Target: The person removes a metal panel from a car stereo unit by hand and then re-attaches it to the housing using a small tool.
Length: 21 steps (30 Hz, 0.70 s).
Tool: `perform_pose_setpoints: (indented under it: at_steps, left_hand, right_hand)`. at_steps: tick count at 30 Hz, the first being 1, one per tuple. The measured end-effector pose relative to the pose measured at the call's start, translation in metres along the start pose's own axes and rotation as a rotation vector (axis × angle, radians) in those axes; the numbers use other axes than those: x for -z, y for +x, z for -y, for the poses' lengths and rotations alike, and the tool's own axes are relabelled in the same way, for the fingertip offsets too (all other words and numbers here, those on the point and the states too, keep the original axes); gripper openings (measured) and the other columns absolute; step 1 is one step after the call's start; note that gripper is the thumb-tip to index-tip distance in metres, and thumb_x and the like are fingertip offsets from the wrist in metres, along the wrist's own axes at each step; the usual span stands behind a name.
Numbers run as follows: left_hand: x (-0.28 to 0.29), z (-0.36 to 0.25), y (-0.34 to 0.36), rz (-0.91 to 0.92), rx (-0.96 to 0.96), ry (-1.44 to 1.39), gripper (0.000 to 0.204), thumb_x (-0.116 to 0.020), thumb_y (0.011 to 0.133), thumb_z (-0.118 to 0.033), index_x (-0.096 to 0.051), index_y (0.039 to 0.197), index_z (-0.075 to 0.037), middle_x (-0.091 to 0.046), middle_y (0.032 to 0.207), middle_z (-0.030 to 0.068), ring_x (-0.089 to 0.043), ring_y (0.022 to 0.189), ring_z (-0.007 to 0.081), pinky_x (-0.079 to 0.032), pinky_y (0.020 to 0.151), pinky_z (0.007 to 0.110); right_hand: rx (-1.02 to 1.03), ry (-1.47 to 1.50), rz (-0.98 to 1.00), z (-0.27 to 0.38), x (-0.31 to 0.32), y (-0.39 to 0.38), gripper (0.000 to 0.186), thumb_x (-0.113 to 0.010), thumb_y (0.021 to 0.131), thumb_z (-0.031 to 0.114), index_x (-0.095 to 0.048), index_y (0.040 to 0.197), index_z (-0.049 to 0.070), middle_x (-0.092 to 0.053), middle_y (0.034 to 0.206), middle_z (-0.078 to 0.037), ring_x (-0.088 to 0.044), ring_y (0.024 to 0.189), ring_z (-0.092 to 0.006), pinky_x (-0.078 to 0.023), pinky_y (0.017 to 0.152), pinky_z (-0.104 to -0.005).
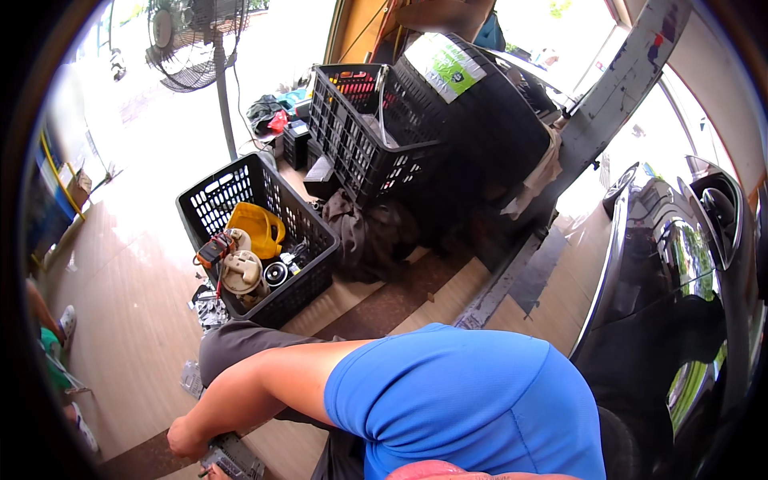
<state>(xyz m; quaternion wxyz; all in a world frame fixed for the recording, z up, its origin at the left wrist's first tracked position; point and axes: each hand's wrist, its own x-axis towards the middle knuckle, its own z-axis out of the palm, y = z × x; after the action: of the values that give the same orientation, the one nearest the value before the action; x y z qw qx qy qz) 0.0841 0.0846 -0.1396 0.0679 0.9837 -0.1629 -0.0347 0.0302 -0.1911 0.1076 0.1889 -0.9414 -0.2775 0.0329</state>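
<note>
One of the hands (190, 438) grips grey part (232, 458) | long axis lower-right | other hidden

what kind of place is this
Most likely a car repair workshop open to the street: a dark glossy car on the right, a large black tyre leaning at the back, and black plastic crates full of car parts on the floor.

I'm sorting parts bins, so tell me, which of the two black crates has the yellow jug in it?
The nearer, lower crate on the floor, holding the yellow jug and round parts. The other crate sits farther back, beside the tire.
</note>
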Motion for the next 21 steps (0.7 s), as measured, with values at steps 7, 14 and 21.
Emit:
perform_pose_setpoints:
  at_steps: [7, 14, 21]
  left_hand:
    - [0.018, -0.020, -0.003, 0.053, -0.091, -0.153, 0.043, -0.065, 0.082, -0.035, -0.054, 0.111, -0.005, -0.069, 0.090, 0.0207, -0.067, 0.082, 0.0322, -0.053, 0.073, 0.046]
    - [0.073, -0.061, -0.016, 0.085, -0.215, -0.296, 0.039, -0.058, 0.087, -0.022, -0.050, 0.119, -0.001, -0.064, 0.094, 0.0231, -0.061, 0.086, 0.0372, -0.048, 0.075, 0.047]
    - [0.110, -0.101, -0.025, 0.127, 0.010, -0.639, 0.019, -0.059, 0.087, -0.017, -0.064, 0.092, 0.001, -0.064, 0.092, 0.0231, -0.062, 0.086, 0.0413, -0.047, 0.074, 0.048]
  right_hand:
    - [0.140, -0.048, 0.138, 0.027, -0.008, -0.010, 0.041, -0.060, 0.083, 0.043, -0.072, 0.103, 0.008, -0.070, 0.104, -0.014, -0.064, 0.101, -0.0326, -0.051, 0.088, -0.0423]
    - [0.052, 0.045, 0.110, 0.025, -0.018, -0.016, 0.047, -0.067, 0.080, 0.043, -0.064, 0.109, 0.006, -0.070, 0.100, -0.015, -0.066, 0.098, -0.0322, -0.052, 0.083, -0.0438]
    - [-0.043, 0.113, 0.082, 0.015, -0.027, -0.023, 0.035, -0.068, 0.079, 0.032, -0.063, 0.099, 0.003, -0.070, 0.089, -0.014, -0.068, 0.088, -0.0322, -0.054, 0.077, -0.0417]
